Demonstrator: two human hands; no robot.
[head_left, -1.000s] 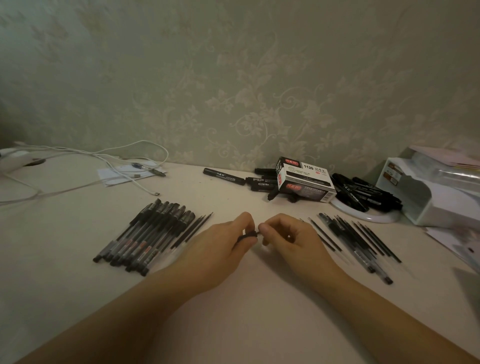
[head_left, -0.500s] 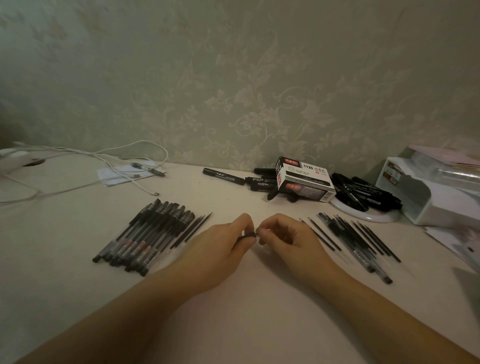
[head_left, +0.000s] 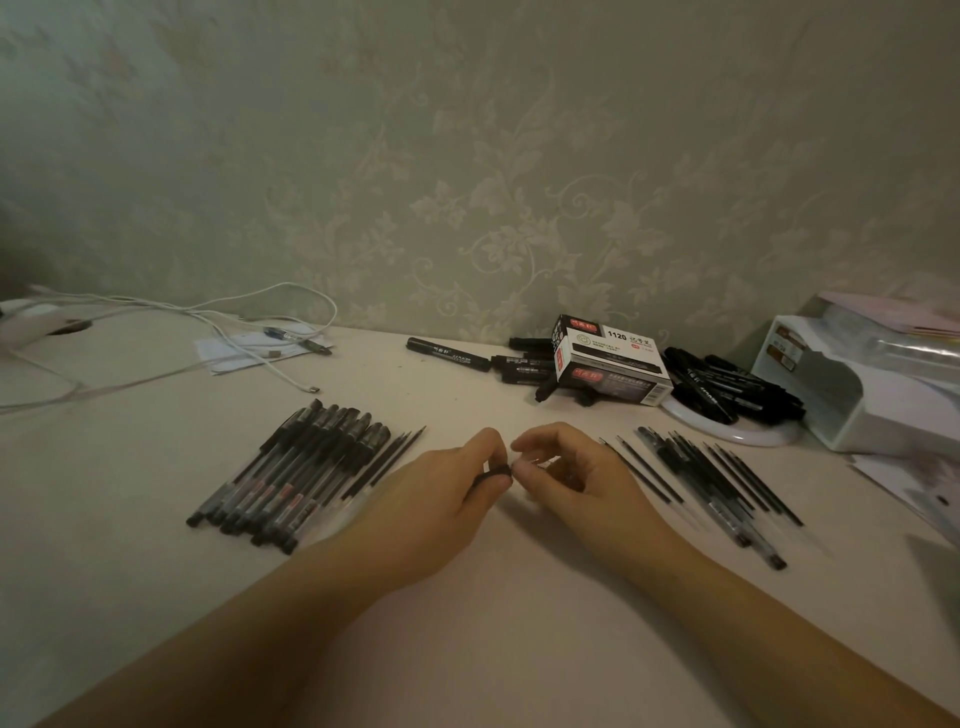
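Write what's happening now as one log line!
left hand: pinches small black pen part | right hand: thumb touches it, grip unclear | gel pens: rowed at left

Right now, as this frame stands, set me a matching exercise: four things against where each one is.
Things:
1. row of capped black gel pens
2. black-and-white cardboard marker box
3. heap of black markers
4. small black pen part

Places:
A. on the white round plate
B. pinched in the fingers of the left hand
C. by the wall, at the back middle of the table
D. lying flat, to the left of the left hand

Pairs: 1-D, 2-C, 3-A, 4-B.
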